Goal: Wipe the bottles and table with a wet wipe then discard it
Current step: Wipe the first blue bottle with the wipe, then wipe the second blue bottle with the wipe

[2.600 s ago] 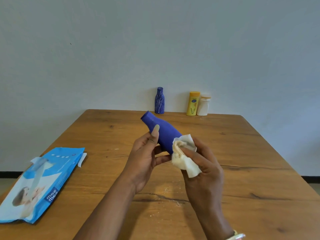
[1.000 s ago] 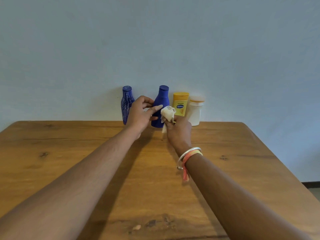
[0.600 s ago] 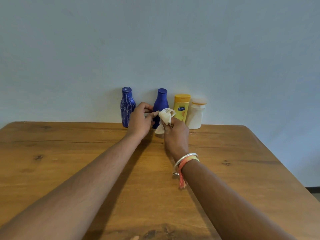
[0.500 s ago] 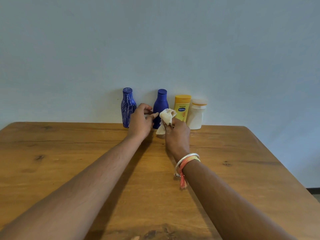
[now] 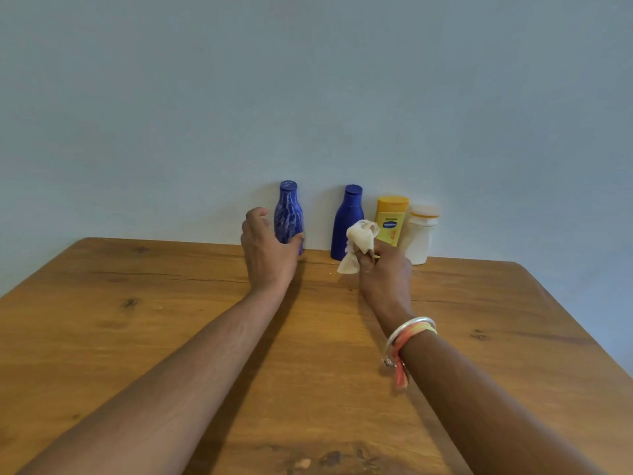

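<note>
Several bottles stand in a row against the wall at the table's far edge: a streaked blue bottle, a plain blue bottle, a yellow bottle and a white bottle. My left hand wraps around the lower part of the streaked blue bottle, thumb on its right side. My right hand holds a crumpled, soiled wet wipe just in front of the plain blue bottle, without touching the bottle.
The wooden table stretches toward me, with dark knots and some crumbs near its front edge. A pale wall rises directly behind the bottles. Bangles and an orange thread sit on my right wrist.
My left hand let go of the plain blue bottle, now standing in the row, and moved left onto the streaked blue bottle. The right hand with the wipe stayed near the plain bottle.
</note>
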